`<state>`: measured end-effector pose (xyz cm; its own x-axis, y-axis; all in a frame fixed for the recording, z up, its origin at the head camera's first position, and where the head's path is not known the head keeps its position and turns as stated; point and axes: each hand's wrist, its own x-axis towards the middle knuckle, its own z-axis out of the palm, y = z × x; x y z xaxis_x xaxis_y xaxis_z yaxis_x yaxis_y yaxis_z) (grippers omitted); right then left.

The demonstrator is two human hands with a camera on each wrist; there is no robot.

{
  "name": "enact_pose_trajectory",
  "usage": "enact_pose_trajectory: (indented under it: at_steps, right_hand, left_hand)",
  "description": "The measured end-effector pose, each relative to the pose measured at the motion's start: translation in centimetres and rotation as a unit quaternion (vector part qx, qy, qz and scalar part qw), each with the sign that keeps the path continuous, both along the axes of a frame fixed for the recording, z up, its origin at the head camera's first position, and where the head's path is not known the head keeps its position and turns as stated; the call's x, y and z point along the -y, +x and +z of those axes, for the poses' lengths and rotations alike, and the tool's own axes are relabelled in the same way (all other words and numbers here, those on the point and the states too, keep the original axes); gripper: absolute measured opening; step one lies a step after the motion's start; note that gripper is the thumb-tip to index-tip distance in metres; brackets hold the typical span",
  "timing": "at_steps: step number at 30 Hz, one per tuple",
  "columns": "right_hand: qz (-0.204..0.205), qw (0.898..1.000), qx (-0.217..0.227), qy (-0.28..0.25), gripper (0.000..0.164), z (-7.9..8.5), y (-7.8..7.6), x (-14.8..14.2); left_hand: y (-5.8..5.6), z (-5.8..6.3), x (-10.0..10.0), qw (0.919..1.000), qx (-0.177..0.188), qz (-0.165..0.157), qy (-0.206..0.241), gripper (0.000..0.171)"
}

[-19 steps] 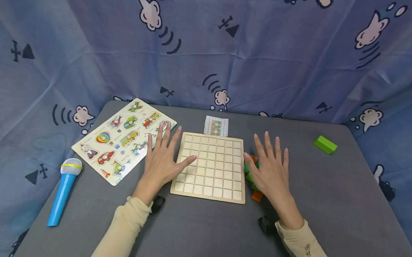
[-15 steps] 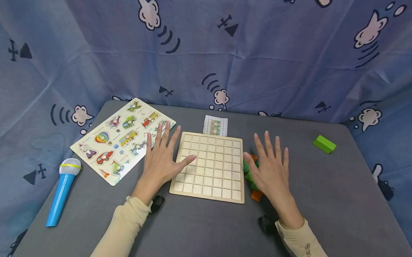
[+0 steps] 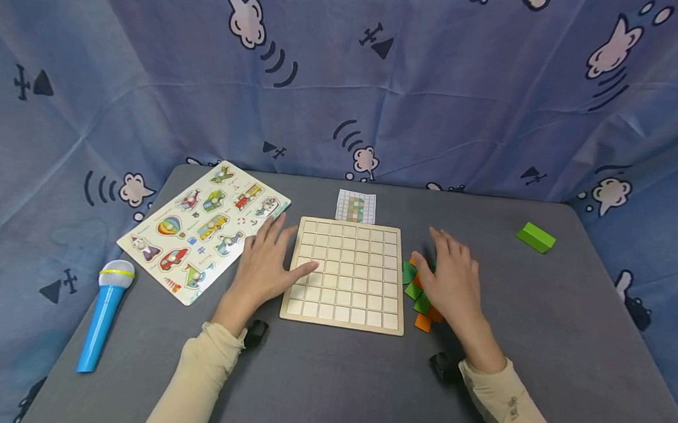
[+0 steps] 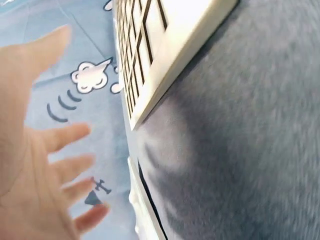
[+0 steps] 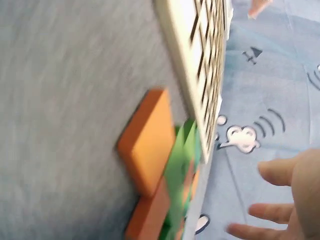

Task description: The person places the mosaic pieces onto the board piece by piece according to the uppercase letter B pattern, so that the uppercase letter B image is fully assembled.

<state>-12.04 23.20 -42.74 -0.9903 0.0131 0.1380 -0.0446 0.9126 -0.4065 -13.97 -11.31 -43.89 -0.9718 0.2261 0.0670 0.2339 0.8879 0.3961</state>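
A wooden grid board (image 3: 344, 275) lies in the middle of the table, its squares bare. Over its left edge my left hand (image 3: 265, 274) hovers with the thumb spread across the grid and nothing held. My right hand (image 3: 451, 281) is above a small pile of orange and green square tiles (image 3: 414, 292) beside the board's right edge, its fingers bent loosely. The right wrist view shows an orange tile (image 5: 150, 142) close up, with this hand apart from the pile. Behind the board lies a small card (image 3: 355, 207) printed with a coloured grid pattern.
A picture puzzle board (image 3: 202, 231) with vehicles and figures lies at the left, partly behind my left hand. Farther left is a blue toy microphone (image 3: 106, 318). A green block (image 3: 535, 238) sits at the back right. A patterned blue curtain (image 3: 463, 103) hangs behind the table.
Both hands have drawn their fingers in from a wide spread. The right hand has shifted slightly right, showing more of the tiles. The board and card stay in place.
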Motion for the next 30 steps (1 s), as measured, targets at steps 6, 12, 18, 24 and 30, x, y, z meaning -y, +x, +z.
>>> enact_pose_trajectory:
  at_steps: [6, 12, 18, 24, 30]
  right_hand:
    - [0.002, 0.998, 0.057, -0.035, 0.043, -1.0, -0.8, -1.4]
    - [0.022, 0.996, 0.075, -0.038, 0.039, -1.5, -1.5, -2.2]
    - [0.026, 0.996, 0.067, -0.051, 0.027, -1.9, -1.9, -2.3]
    - [0.018, 0.996, 0.064, -0.060, 0.024, -2.2, -2.2, -1.9]
    - [0.019, 0.994, 0.072, -0.076, 0.024, -2.1, -2.6, -1.4]
  left_hand:
    - [0.5, -0.2, 1.0, 0.9945, 0.085, -0.055, 0.027, 0.110]
    - [1.0, -0.4, 1.5, 0.9856, 0.148, -0.073, 0.037, 0.132]
    - [1.3, -0.2, 1.5, 0.9833, 0.158, -0.089, 0.014, 0.140]
    - [1.5, -0.4, 1.5, 0.9832, 0.152, -0.101, -0.009, 0.149]
    - [1.6, -0.5, 1.2, 0.9824, 0.150, -0.111, -0.016, 0.155]
